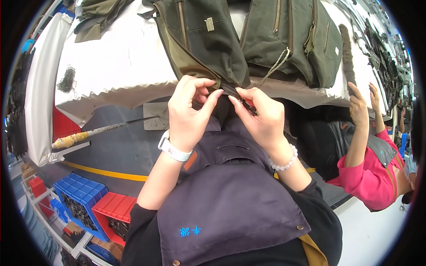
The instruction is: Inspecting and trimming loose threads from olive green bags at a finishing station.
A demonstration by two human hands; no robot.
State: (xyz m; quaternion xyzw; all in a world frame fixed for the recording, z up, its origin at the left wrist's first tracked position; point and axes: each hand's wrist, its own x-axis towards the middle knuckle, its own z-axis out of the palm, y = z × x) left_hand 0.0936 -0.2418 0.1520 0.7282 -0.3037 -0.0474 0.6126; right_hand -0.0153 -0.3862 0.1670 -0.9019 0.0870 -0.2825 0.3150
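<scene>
A dark olive garment (213, 40) with a long metal zipper (188, 51) lies on the table, its lower end hanging toward me at the near edge. My left hand (188, 108) pinches the garment at the bottom end of that zipper, thumb and index finger together. Just right of it, my right hand (262, 114) is closed around a slim black tool (249, 107), most of which the fingers hide. Its front part meets the fabric by my left fingertips. I cannot make out the tool's exact kind.
A second olive garment (266, 40) with zippers and a pale cord (276, 66) lies to the right. Farther right, a co-worker's hands (359, 104) are raised at the table edge. Blue (84, 188) and red crates (113, 206) stand lower left, near a pole with a yellow-wrapped end (71, 139).
</scene>
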